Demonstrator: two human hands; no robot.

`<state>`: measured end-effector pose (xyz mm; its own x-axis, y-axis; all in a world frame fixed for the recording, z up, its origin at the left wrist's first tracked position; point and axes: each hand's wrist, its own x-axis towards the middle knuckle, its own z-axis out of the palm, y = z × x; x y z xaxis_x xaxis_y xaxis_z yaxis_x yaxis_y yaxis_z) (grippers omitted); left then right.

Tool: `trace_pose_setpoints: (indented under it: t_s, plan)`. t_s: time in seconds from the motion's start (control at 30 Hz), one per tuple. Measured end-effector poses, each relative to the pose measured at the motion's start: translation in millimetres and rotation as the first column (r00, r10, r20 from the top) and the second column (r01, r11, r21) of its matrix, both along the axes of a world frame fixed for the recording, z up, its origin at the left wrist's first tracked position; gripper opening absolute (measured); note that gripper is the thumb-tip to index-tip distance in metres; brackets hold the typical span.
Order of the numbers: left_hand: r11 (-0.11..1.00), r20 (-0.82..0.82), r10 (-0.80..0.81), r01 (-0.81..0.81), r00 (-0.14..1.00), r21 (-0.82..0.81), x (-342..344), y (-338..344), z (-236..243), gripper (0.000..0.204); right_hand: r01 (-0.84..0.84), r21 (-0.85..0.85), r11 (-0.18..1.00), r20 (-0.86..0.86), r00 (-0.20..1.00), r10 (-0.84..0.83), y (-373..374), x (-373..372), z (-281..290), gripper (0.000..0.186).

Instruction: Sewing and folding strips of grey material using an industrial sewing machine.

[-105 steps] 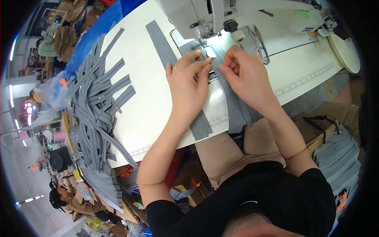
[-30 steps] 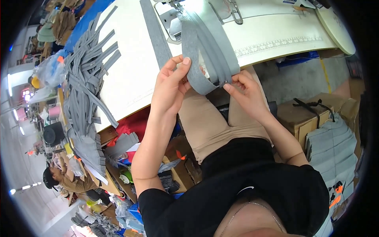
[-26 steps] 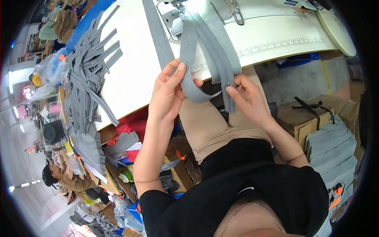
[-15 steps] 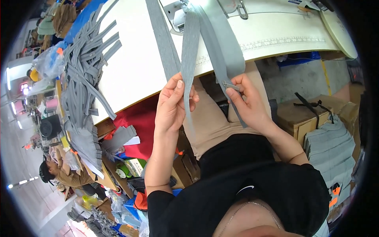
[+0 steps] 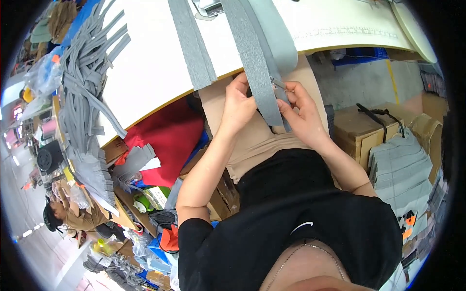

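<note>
A long grey fabric strip (image 5: 252, 58) comes down from the sewing machine (image 5: 276, 34) and hangs over the table's front edge. Right beside it runs a grey zipper with a metal slider (image 5: 278, 83). My left hand (image 5: 238, 105) is closed at the strip's left edge, its fingertips partly hidden behind the fabric. With thumb and fingers, my right hand (image 5: 306, 114) pinches the zipper just below the slider. Another grey strip (image 5: 191, 46) lies to the left, its end reaching the table edge.
The white table (image 5: 150, 63) carries a heap of grey strips (image 5: 85, 82) at the left. Red cloth (image 5: 167, 140) hangs below it. A cardboard box (image 5: 361, 131) and stacked grey pieces (image 5: 400, 167) stand to the right. Another person (image 5: 80, 216) works at the far left.
My left hand has moved right, toward my right hand, bringing the strip against the zipper. The strip now shows its broad face. The left strip's end has come into the open at the table edge.
</note>
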<state>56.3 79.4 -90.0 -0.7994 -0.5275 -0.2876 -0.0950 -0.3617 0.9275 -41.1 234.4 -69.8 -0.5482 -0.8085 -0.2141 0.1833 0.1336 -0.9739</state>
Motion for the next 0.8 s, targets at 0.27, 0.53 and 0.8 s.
trace_pose_setpoints:
  t_s: [0.27,0.53,0.8]
  plan:
    - [0.962,-0.081,-0.051,0.071,0.995,0.264,17.1,15.8,-3.4,0.016,-0.063,0.178,0.982,-0.178,0.979,0.095,40.1,4.1,10.4,0.019]
    - [0.919,0.142,-0.187,0.121,0.972,0.376,31.4,33.3,15.0,0.019,-0.004,0.106,0.994,-0.332,0.942,0.039,61.3,8.8,17.4,0.017]
    - [0.91,0.154,-0.252,0.179,0.956,0.375,34.9,34.1,23.3,0.017,-0.012,0.109,0.994,-0.384,0.922,0.053,65.8,15.0,23.8,0.019]
